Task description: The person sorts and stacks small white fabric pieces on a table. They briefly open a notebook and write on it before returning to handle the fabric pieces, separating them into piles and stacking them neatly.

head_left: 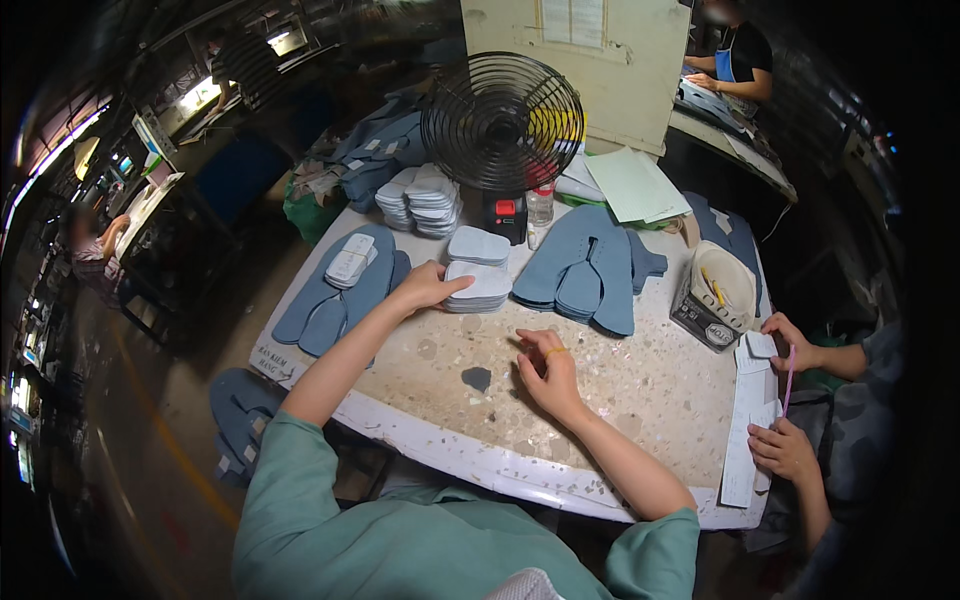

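L hand (436, 286) is at the left end of the front stack (484, 283), thumb lying on its top piece; the fingers are half bent, but I can't tell if they really grip it. R hand (548, 375) is half open above the table, fingers loosely curled, w/ nothing seen in it.

The front stack sits approx. mid-table, on the far side of the R hand. Its long axis runs left–right, w/ one long edge toward the person. The pieces are pale grey, thin and flat, w/ rounded corners (they look like padding, but material is hard to tell). Just behind is a similar back stack (478, 244), same direction.

To the right, a blue-grey pile (556, 262) of matt, fabric-like pieces has its narrow end pointing away, two wide legs toward the person. Another pile (364, 305), on the left, forks toward the near left.

Near the R hand lies a dark, irregular scrap (476, 378). The table (440, 420) is light w/ blotchy stains. Farther: a fan (503, 125) w/ round black wire cage.
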A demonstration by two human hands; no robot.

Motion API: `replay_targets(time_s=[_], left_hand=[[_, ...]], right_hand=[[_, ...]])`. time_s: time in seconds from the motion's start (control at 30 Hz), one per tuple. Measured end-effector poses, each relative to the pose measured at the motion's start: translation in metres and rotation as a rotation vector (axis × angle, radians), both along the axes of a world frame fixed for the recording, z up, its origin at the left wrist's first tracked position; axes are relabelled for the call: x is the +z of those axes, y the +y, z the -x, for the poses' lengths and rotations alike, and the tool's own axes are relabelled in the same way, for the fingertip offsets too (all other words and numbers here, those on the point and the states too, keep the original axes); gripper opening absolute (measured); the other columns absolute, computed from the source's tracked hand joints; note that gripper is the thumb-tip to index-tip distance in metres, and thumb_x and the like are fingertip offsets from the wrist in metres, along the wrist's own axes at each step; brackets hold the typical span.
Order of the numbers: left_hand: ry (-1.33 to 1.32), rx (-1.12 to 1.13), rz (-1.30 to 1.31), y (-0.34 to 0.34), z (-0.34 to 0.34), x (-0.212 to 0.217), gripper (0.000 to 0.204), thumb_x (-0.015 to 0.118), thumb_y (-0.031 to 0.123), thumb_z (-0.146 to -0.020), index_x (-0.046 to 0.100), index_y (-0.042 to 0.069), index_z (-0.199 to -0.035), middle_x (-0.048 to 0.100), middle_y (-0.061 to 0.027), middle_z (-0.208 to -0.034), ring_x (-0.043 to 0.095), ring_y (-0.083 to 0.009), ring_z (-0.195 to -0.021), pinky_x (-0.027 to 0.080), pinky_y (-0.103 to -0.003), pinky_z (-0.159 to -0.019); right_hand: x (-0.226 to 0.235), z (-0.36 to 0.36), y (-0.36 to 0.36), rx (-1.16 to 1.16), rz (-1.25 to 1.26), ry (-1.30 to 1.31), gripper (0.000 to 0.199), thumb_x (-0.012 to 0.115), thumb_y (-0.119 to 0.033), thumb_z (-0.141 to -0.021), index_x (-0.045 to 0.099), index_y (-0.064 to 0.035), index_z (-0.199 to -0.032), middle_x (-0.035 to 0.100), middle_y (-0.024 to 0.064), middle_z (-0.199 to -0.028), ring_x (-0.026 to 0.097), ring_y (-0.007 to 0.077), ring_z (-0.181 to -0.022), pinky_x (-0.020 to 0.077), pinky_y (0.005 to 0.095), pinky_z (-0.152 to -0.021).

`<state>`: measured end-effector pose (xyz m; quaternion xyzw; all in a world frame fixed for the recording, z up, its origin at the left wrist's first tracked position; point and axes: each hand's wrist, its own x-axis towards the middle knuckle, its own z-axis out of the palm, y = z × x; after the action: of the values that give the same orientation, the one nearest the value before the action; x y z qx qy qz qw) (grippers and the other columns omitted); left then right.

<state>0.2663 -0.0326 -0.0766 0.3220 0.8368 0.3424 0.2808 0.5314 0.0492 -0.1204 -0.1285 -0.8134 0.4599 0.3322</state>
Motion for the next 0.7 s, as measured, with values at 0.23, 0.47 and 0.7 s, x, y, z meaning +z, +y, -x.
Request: replay_targets(time_s=[0.23, 0.47, 0.7], left_hand=[[0.760, -0.043, -0.112, -0.006, -0.005, 0.009, 0.054, 0.077, 0.042, -0.075, 0.059, 0.000, -0.103, 0.064, -0.0167, -0.100, 0.066, -0.0317, -0.091, 0.053, -0.042, -0.078], [0.910, 0.028, -0.442, 0.020, 0.053, 0.039, 0.057, 0.078, 0.035, -0.072, 0.055, 0.004, -0.114, 0.056, -0.0173, -0.114, 0.059, -0.0350, -0.106, 0.050, -0.043, -0.086], [1.131, 0.102, -0.270, 0.065, 0.075, 0.010, 0.071, 0.080, 0.028, -0.069, 0.050, 0.008, -0.129, 0.045, -0.0193, -0.133, 0.046, -0.0402, -0.120, 0.046, -0.048, -0.094]], right_hand=[[0.000, 0.000, 0.000, 0.007, 0.003, -0.011, 0.033, 0.062, -0.001, -0.083, 0.061, -0.0031, -0.116, 0.057, 0.0106, -0.099, 0.058, 0.0173, -0.071, 0.0474, 0.0275, -0.061], [-0.005, 0.000, 0.001, 0.006, 0.013, -0.039, 0.029, 0.061, -0.001, -0.084, 0.065, -0.0041, -0.113, 0.058, 0.0086, -0.102, 0.059, 0.0135, -0.072, 0.0472, 0.0239, -0.060], [-0.005, 0.001, 0.001, -0.017, -0.007, -0.014, 0.027, 0.062, -0.002, -0.082, 0.066, -0.0019, -0.109, 0.059, 0.0102, -0.100, 0.058, 0.0166, -0.069, 0.0476, 0.0269, -0.061]])
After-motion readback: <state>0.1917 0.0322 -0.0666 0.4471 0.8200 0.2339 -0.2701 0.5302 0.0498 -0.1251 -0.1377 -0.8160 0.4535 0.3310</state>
